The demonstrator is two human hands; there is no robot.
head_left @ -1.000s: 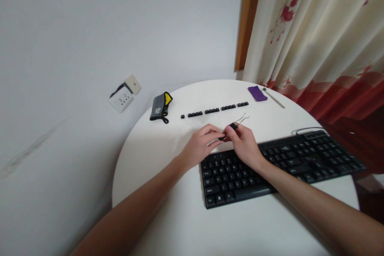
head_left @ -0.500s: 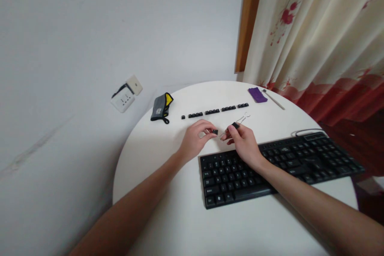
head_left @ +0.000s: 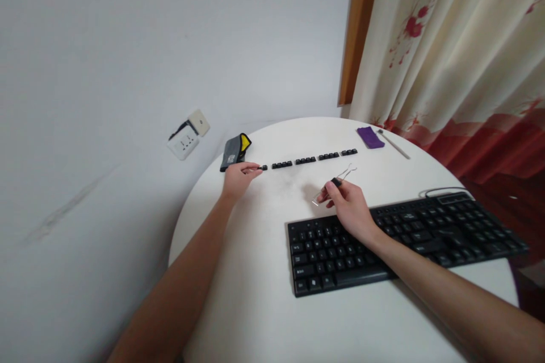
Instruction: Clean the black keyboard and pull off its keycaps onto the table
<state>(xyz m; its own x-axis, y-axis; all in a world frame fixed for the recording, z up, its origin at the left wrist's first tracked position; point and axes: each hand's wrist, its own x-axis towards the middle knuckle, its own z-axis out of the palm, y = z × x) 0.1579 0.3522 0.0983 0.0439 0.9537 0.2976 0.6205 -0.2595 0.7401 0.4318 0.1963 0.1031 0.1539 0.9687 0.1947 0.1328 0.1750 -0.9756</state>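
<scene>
Left hand (head_left: 239, 177) is pinching a keycap (head_left: 260, 168) by lined-up keycaps (head_left: 305, 160); right hand (head_left: 351, 204) is gripping a keycap puller (head_left: 336, 181); on the keyboard (head_left: 426, 231), the top row is sitting bare, others filled.

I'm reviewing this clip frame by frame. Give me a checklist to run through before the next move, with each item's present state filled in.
1. Wire tool held in the right hand: ok.
2. Left hand at the left end of the keycap row: ok, fingertips by the end keycap.
3. Left fingers gripping a keycap: cannot tell, too small to see.
4. Other keycaps in line: ok, four groups with gaps between them.
5. Keyboard unobstructed: not ok, the right forearm crosses over it.
6. Purple cloth apart from both hands: ok.
</scene>
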